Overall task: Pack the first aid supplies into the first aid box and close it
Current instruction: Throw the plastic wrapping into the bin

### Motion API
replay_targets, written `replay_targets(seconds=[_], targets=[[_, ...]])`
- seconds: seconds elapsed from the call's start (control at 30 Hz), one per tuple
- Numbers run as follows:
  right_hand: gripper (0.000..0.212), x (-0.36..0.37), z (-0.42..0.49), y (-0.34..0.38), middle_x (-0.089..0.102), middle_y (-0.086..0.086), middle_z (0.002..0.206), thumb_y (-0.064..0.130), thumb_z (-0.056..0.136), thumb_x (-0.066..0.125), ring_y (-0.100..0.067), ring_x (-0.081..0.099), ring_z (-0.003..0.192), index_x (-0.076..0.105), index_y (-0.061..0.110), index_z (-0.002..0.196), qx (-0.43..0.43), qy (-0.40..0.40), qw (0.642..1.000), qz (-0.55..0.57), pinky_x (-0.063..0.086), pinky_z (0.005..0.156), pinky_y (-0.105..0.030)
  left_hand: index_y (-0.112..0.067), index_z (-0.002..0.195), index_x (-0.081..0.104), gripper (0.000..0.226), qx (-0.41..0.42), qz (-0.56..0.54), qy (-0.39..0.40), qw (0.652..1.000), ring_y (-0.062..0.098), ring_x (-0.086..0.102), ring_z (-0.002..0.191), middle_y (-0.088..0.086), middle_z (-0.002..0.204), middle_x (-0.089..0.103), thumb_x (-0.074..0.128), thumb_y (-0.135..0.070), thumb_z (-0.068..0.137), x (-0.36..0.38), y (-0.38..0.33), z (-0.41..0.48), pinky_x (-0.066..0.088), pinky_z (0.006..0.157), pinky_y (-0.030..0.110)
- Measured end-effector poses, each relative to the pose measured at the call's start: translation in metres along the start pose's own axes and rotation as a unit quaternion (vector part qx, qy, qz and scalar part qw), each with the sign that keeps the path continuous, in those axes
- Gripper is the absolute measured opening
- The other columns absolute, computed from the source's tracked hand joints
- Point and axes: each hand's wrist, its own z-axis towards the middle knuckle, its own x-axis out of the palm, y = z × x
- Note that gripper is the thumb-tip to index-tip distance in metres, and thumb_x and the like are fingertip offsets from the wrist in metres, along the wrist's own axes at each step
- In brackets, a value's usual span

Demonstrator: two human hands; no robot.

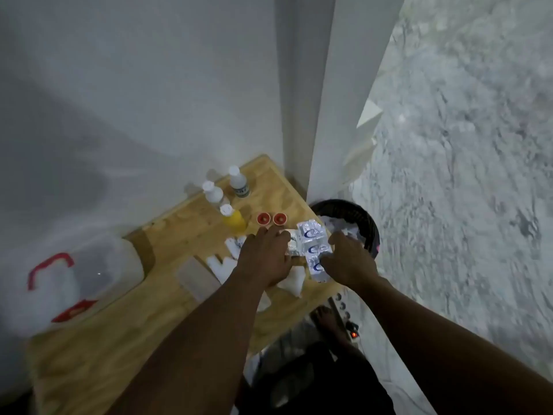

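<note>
The first aid box (89,274), translucent with red latches, lies at the left on the wooden table (167,319). A strip of white sachets with blue logos (312,244) lies near the table's right edge, and both hands are on it. My left hand (266,257) presses its left end. My right hand (348,260) grips its lower right end. White gauze packets (291,280) lie under and beside my left hand. Behind stand a yellow bottle (235,220), two white bottles (239,182) (214,193) and two small red-capped items (271,219).
A flat beige pad (199,278) lies left of the gauze. A black bin (353,223) with crumpled white paper stands past the table's right edge. A power strip with a red light (350,324) lies on the floor by my foot. White walls back the table.
</note>
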Motion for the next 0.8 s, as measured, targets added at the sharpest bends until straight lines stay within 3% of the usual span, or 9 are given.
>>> replay_targets(seconds=[0.13, 0.3, 0.5, 0.6, 0.67, 0.8], targets=[[0.048, 0.009, 0.012, -0.001, 0.058, -0.011, 0.121, 0.031, 0.078, 0.066, -0.035, 0.06, 0.108, 0.046, 0.013, 0.118, 0.033, -0.017, 0.999, 0.014, 0.054, 0.08, -0.044, -0.021, 0.132, 0.056, 0.043, -0.022, 0.028, -0.001, 0.999, 0.029, 0.048, 0.125, 0.003, 0.142, 0.049, 0.053, -0.037, 0.092, 0.01, -0.001, 0.013, 0.044, 0.092, 0.043], [0.05, 0.017, 0.025, -0.008, 0.06, -0.01, 0.118, 0.033, 0.077, 0.073, -0.035, 0.06, 0.108, 0.048, 0.013, 0.116, 0.045, -0.021, 0.999, 0.017, 0.054, 0.082, -0.047, -0.023, 0.134, 0.054, 0.047, -0.026, 0.035, 0.013, 0.999, 0.028, 0.046, 0.128, 0.001, 0.141, 0.051, 0.061, -0.041, 0.092, 0.016, -0.004, 0.031, 0.041, 0.097, 0.044], [0.031, 0.018, 0.039, -0.016, 0.067, -0.006, 0.098, 0.032, 0.077, 0.073, -0.029, 0.065, 0.094, 0.058, 0.013, 0.096, 0.055, -0.002, 0.997, 0.056, 0.049, 0.068, -0.035, -0.021, 0.131, 0.05, 0.054, -0.034, 0.055, 0.008, 0.998, 0.029, 0.049, 0.126, 0.006, 0.136, 0.052, 0.07, -0.043, 0.085, 0.016, -0.005, 0.041, 0.04, 0.096, 0.042], [0.026, 0.013, 0.042, -0.018, 0.058, 0.001, 0.077, 0.028, 0.078, 0.076, -0.021, 0.058, 0.078, 0.053, 0.016, 0.075, 0.049, 0.0, 0.995, 0.082, 0.039, 0.058, -0.029, -0.019, 0.135, 0.049, 0.062, -0.039, 0.036, 0.023, 0.998, 0.029, 0.048, 0.127, 0.007, 0.139, 0.049, 0.072, -0.044, 0.083, 0.011, -0.001, 0.045, 0.04, 0.099, 0.042], [0.032, 0.007, 0.043, -0.019, 0.052, 0.004, 0.068, 0.027, 0.079, 0.076, -0.019, 0.052, 0.071, 0.048, 0.019, 0.067, 0.035, 0.008, 0.995, 0.098, 0.033, 0.054, -0.028, -0.021, 0.131, 0.055, 0.053, -0.036, 0.017, 0.019, 0.999, 0.029, 0.05, 0.124, 0.006, 0.136, 0.052, 0.069, -0.041, 0.084, 0.005, 0.0, 0.045, 0.04, 0.098, 0.041], [0.016, -0.016, 0.039, -0.019, 0.059, 0.002, 0.065, 0.018, 0.081, 0.073, -0.018, 0.055, 0.066, 0.062, 0.008, 0.074, -0.018, 0.039, 0.993, 0.11, 0.036, 0.055, -0.027, -0.019, 0.108, 0.067, 0.023, -0.017, -0.004, 0.006, 1.0, 0.027, 0.058, 0.108, 0.003, 0.115, 0.063, 0.061, -0.029, 0.088, -0.017, -0.003, 0.045, 0.038, 0.083, 0.035]])
